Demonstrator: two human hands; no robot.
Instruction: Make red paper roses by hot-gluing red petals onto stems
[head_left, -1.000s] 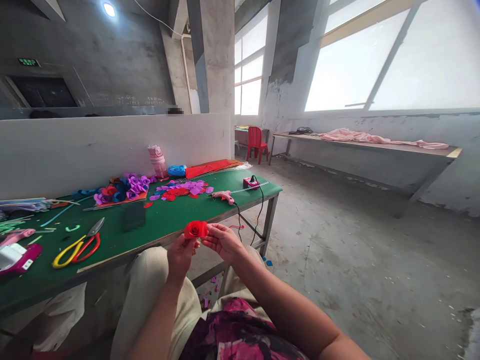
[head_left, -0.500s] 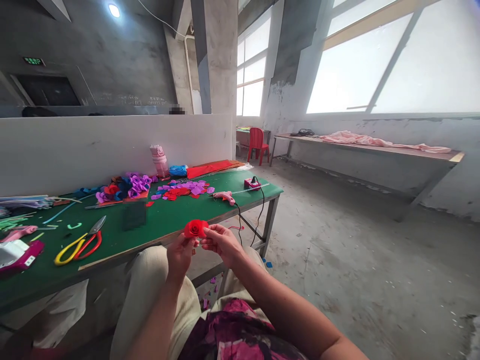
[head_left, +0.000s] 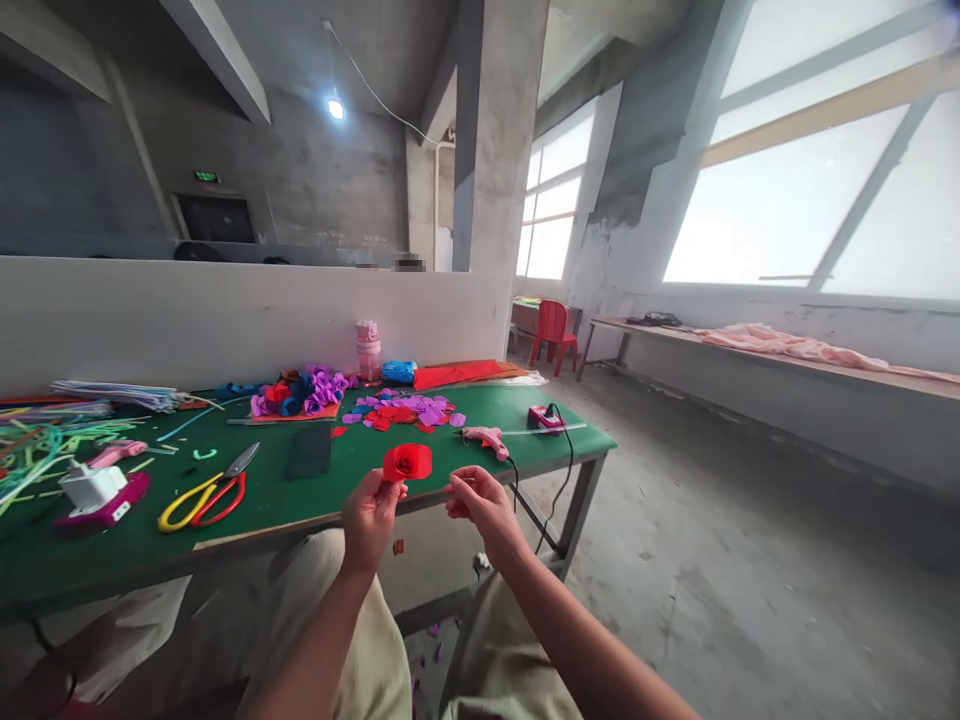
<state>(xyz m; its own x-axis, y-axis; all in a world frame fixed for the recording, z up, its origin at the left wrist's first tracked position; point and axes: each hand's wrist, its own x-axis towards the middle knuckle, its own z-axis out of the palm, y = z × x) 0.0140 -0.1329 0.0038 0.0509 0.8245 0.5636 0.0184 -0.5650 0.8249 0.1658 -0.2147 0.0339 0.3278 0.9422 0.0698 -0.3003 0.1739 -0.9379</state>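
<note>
A red rose-like flower (head_left: pixel 408 462) with a curled centre is pinched from below between the thumb and fingers of my left hand (head_left: pixel 369 520), just past the table's front edge. My right hand (head_left: pixel 480 503) is a short gap to the right of the flower, not touching it. Its thumb and fingertips are pressed together; whether anything small is between them I cannot make out. Beyond that hand a pink glue gun (head_left: pixel 487 440) lies on the green table. Loose red and purple petals (head_left: pixel 409 411) are spread behind the flower.
Scissors (head_left: pixel 210 495) with yellow and red handles lie left, beside a dark flat pad (head_left: pixel 308 450). Finished-looking purple and blue flowers (head_left: pixel 300 392) are piled behind. A pink bottle (head_left: pixel 368 350) stands by the white partition (head_left: pixel 225 315). A power socket (head_left: pixel 545 418) trails a cord over the edge.
My right hand has let go of the flower and moved right, away from it. The flower stays in my left hand. The camera view has turned left and up.
</note>
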